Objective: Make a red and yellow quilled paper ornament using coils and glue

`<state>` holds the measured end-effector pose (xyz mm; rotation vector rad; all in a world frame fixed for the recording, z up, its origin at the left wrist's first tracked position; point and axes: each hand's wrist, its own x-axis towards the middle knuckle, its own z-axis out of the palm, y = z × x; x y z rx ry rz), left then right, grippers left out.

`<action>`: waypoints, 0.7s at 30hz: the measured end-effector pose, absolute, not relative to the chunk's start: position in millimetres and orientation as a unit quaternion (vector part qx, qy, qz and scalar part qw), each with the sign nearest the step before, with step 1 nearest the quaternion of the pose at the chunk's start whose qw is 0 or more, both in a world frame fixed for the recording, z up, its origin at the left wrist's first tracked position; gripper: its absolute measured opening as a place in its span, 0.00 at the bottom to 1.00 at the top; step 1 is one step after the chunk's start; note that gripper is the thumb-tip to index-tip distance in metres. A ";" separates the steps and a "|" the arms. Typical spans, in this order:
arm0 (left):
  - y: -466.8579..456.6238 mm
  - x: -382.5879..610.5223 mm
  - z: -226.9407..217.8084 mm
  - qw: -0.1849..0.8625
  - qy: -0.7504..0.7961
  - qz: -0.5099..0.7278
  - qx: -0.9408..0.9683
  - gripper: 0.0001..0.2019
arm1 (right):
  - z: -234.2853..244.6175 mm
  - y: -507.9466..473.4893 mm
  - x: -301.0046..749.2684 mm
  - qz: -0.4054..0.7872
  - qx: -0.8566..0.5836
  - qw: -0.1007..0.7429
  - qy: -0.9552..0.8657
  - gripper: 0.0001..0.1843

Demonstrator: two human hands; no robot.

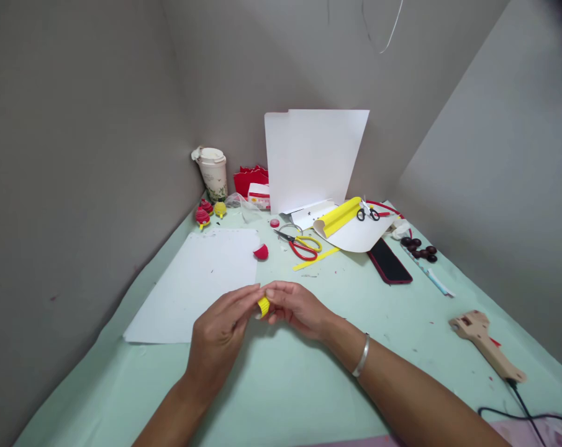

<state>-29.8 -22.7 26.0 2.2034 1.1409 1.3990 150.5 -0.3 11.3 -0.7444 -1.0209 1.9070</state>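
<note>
Between my two hands is a small ridged piece of yellow paper (263, 306), curved into a ring-like shape with a white inside. My left hand (222, 323) presses it with the fingertips from the left. My right hand (299, 307) pinches its upper right edge between thumb and fingers. Just beyond my hands, a small red paper cup shape (261, 252) lies at the right edge of a white sheet (192, 285). Scissors with red and yellow handles (303, 244) lie farther back, beside a yellow paper strip (315, 259).
A tan glue gun (488, 344) with a black cord lies at right. Behind it are a phone (390, 262), dark beads (419, 249) and a yellow roll (339, 217). Red ornaments (203, 216), a yellow ornament (220, 209) and a lidded cup (213, 174) stand back left; white board (315, 158) leans behind.
</note>
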 end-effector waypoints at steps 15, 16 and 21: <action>-23.5 -32.4 24.3 0.152 0.427 0.493 0.742 0.10 | 12.6 -1.8 147.1 0.775 -0.278 0.433 -0.367 0.15; -23.5 -32.0 24.9 0.152 0.429 0.495 0.740 0.10 | 12.5 -1.7 146.8 0.775 -0.278 0.434 -0.367 0.15; -21.1 -29.2 26.3 0.152 0.440 0.495 0.734 0.09 | 12.0 -0.4 146.4 0.776 -0.280 0.433 -0.364 0.15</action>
